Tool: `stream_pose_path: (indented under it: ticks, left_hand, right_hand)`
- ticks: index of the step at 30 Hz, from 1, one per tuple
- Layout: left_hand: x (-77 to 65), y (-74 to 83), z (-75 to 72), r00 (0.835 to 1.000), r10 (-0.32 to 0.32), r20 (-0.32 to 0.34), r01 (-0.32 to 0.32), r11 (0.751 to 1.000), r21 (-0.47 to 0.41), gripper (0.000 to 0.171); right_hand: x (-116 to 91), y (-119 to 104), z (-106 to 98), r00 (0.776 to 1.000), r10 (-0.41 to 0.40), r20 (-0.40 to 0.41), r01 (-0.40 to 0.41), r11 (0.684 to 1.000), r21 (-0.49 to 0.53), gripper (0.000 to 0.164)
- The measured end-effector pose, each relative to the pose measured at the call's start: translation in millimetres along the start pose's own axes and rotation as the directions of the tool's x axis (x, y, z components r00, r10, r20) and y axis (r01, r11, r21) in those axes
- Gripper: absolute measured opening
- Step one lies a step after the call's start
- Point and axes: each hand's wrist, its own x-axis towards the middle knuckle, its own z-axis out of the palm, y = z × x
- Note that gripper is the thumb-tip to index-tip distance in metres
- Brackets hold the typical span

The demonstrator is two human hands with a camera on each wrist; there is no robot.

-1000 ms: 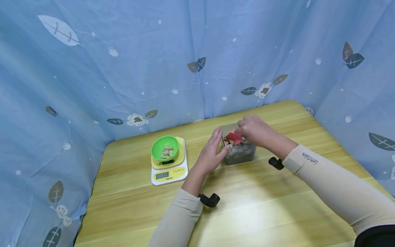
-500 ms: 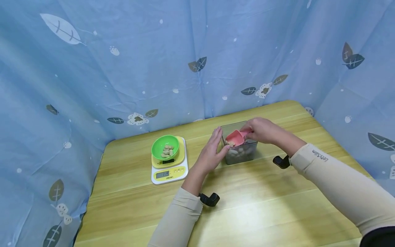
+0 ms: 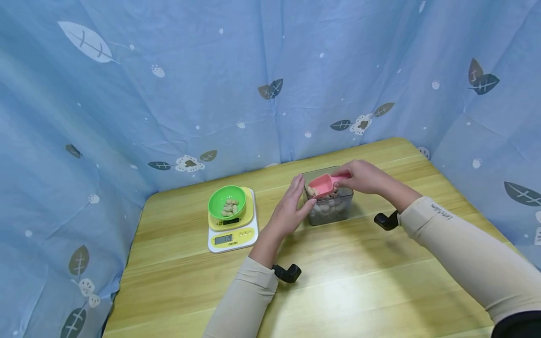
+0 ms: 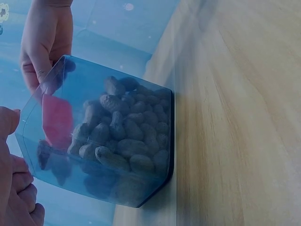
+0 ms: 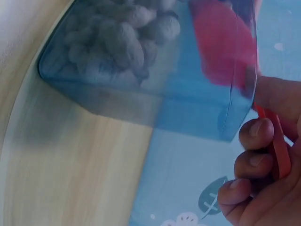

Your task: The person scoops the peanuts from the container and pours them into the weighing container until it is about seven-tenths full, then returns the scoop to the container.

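Note:
My right hand [image 3: 364, 178] grips the handle of a pink scoop [image 3: 323, 185], its fingers curled round the handle in the right wrist view. The scoop's bowl sits within the mouth of a clear grey plastic container [image 3: 330, 214], with peanuts [image 3: 313, 191] at its front lip. More unshelled peanuts [image 4: 127, 127] fill the lower part of the container, seen through its wall in the left wrist view. Against the container's left side rests my left hand [image 3: 288, 209], fingers extended and thumb at the front rim.
Left of the container stands a yellow and white kitchen scale [image 3: 233, 238], its display reading about 119, decimal point unclear. On it sits a green bowl [image 3: 215, 202] holding several peanuts [image 3: 229, 207]. A blue patterned curtain [image 3: 236, 84] hangs behind the wooden table [image 3: 338, 291].
From a tipped position down among the peanuts, the scoop has turned and risen to near the container's rim, with peanuts in it. My right hand shifted slightly right; the left stayed put.

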Motion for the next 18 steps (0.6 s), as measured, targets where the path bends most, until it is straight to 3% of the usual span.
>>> stream_pose_path:
  ticks: [6,11,13,18]
  left_hand:
    - [-0.6,-1.1,0.7,1.000,0.007,0.000,-0.007,1.000,0.005,0.076]
    - [-0.8,-0.2,0.5,1.000,0.005,0.001,-0.005,1.000,-0.003,0.077]
    - [-0.7,0.2,0.4,1.000,0.004,0.003,-0.004,1.000,-0.008,0.077]
    - [-0.3,0.4,-0.2,1.000,0.000,0.000,0.000,1.000,-0.008,0.077]
  right_hand:
    - [3.1,3.3,4.3,0.999,0.022,-0.045,-0.021,1.000,0.005,0.034]
    - [10.7,-5.7,16.4,0.987,-0.128,-0.093,0.111,0.979,-0.170,0.028]
    - [12.5,-7.1,17.9,0.982,-0.166,-0.090,0.147,0.970,-0.192,0.026]
    - [12.0,-1.9,9.6,0.994,-0.110,-0.017,0.109,0.993,-0.042,0.027]
